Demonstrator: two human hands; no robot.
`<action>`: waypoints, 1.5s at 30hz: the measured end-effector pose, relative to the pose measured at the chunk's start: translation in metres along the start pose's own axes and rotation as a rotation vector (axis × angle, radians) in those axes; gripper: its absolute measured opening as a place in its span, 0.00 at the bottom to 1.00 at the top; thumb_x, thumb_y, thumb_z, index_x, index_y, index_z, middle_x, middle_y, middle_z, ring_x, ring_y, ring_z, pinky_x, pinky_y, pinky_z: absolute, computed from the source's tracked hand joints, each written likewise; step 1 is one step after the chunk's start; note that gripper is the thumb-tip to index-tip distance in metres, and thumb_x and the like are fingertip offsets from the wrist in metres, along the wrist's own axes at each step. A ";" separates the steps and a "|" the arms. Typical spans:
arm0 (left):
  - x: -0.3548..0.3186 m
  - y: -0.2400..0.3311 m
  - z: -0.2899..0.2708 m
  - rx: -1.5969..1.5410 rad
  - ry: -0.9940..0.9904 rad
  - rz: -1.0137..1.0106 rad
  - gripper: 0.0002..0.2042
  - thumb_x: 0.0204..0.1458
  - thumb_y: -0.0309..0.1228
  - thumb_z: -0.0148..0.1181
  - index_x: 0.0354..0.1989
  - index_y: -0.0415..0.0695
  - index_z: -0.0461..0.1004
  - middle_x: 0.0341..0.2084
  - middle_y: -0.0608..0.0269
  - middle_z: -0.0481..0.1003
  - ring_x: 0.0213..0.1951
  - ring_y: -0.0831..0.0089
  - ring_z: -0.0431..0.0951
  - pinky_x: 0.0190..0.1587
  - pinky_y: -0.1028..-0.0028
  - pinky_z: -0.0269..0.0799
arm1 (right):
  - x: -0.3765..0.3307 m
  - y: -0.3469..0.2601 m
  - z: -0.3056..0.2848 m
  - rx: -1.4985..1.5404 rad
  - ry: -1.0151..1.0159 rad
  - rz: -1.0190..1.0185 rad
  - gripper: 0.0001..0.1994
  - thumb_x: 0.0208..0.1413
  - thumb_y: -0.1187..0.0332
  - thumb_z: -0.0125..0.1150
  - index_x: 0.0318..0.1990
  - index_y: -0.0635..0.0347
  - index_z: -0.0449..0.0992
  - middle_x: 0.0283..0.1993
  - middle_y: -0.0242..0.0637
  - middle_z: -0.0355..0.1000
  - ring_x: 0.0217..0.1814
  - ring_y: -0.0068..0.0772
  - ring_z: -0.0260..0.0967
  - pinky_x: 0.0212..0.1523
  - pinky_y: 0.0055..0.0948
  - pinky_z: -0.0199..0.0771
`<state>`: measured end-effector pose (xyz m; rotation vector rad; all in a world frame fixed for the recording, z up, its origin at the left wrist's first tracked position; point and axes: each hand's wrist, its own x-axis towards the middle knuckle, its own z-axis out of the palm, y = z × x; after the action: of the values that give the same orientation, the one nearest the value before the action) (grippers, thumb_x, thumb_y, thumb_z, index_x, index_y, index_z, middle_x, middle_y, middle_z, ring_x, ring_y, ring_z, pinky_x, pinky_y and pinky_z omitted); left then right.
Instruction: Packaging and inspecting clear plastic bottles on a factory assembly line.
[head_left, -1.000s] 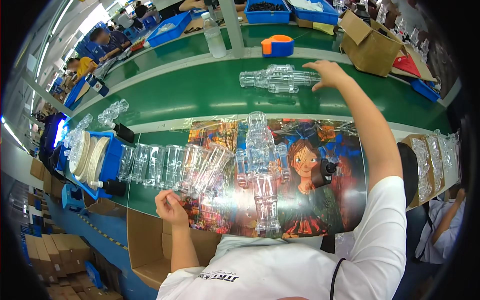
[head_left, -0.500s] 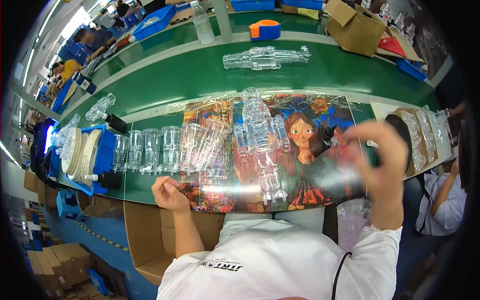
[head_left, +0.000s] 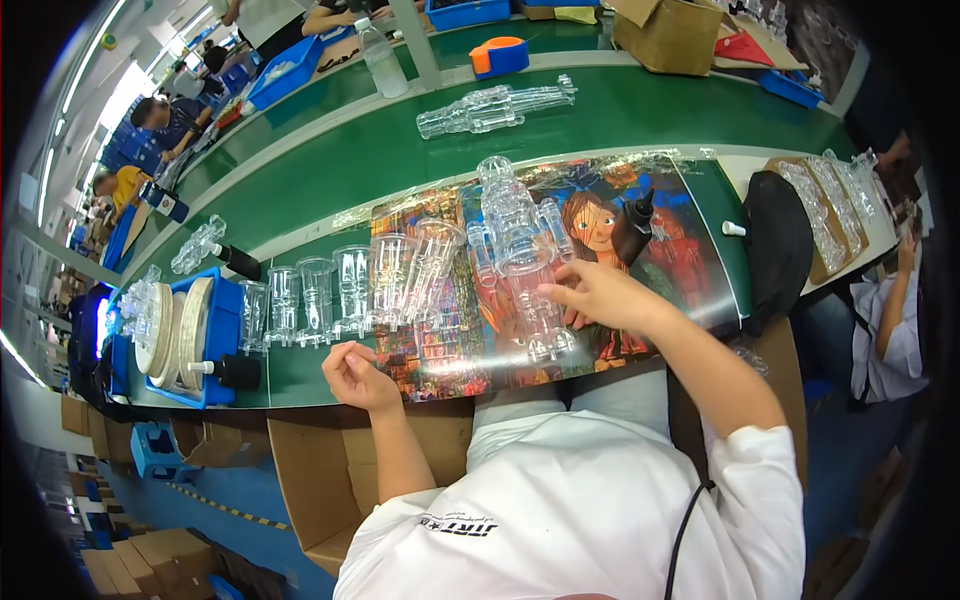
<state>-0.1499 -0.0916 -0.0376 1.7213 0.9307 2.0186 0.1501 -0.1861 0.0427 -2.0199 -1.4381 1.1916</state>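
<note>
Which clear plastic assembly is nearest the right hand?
The clear plastic assembly on the colourful picture mat, under the right hand; the other one lies on the far green belt.

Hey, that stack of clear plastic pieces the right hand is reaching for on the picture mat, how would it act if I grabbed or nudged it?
The clear plastic stack looks thin-walled and hollow, so probably light and fairly stiff. It seems to be separate pieces piled up, so a nudge from the right hand may topple or scatter them. The glossy picture mat likely lets it slide.

Head-worn fisheye, looking steeply down from above at the near edge of the green workbench [head_left: 300,180]; edges bent; far rows of benches at top left.
</note>
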 end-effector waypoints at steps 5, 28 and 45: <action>0.001 0.001 -0.002 -0.040 0.002 0.012 0.05 0.55 0.24 0.44 0.34 0.38 0.67 0.18 0.65 0.65 0.22 0.78 0.64 0.27 0.79 0.61 | 0.003 0.013 0.016 0.633 -0.197 0.174 0.26 0.54 0.50 0.56 0.49 0.66 0.68 0.41 0.42 0.72 0.39 0.30 0.72 0.39 0.32 0.74; 0.001 0.000 -0.002 -0.071 0.020 0.013 0.04 0.55 0.24 0.43 0.33 0.37 0.64 0.17 0.62 0.64 0.20 0.77 0.63 0.24 0.79 0.60 | 0.008 0.004 0.053 0.975 0.014 0.099 0.26 0.48 0.69 0.65 0.53 0.63 0.61 0.43 0.40 0.70 0.40 0.28 0.71 0.35 0.32 0.76; 0.015 0.057 0.026 -0.938 -0.557 -0.908 0.34 0.53 0.45 0.52 0.62 0.34 0.50 0.53 0.50 0.62 0.56 0.61 0.64 0.55 0.63 0.63 | -0.071 -0.002 0.019 0.361 -0.150 -0.342 0.37 0.42 0.66 0.68 0.60 0.62 0.55 0.45 0.42 0.71 0.40 0.33 0.71 0.42 0.33 0.70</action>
<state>-0.1191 -0.1171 0.0126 0.9394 0.3314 0.9891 0.1253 -0.2521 0.0625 -1.4071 -1.4403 1.3543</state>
